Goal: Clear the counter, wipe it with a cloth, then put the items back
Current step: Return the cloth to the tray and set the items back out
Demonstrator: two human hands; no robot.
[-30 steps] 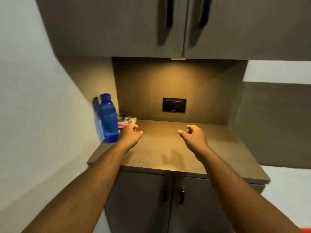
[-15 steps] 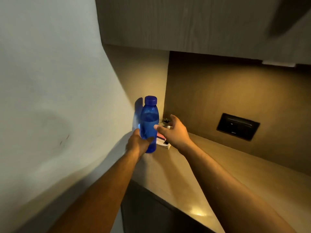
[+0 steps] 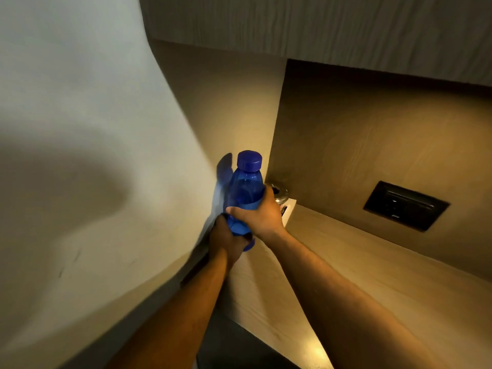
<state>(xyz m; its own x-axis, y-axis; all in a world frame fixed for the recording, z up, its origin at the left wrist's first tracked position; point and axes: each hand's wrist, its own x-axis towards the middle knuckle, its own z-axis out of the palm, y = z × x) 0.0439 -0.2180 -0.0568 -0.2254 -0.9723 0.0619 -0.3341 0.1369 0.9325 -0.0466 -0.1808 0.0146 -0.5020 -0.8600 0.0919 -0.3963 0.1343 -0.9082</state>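
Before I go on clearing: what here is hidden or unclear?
Head view only:
- Blue bottle base: covered by left hand and right hand; lifted or standing, unclear.
- Small items in the corner: mostly behind the right hand.
- Counter right end: cut off by the frame edge.

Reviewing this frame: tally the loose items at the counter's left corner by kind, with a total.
Blue bottle, held by both hands: 1
Metal lidded container behind it: 1
White box under that container, mostly hidden: 1
Total: 3
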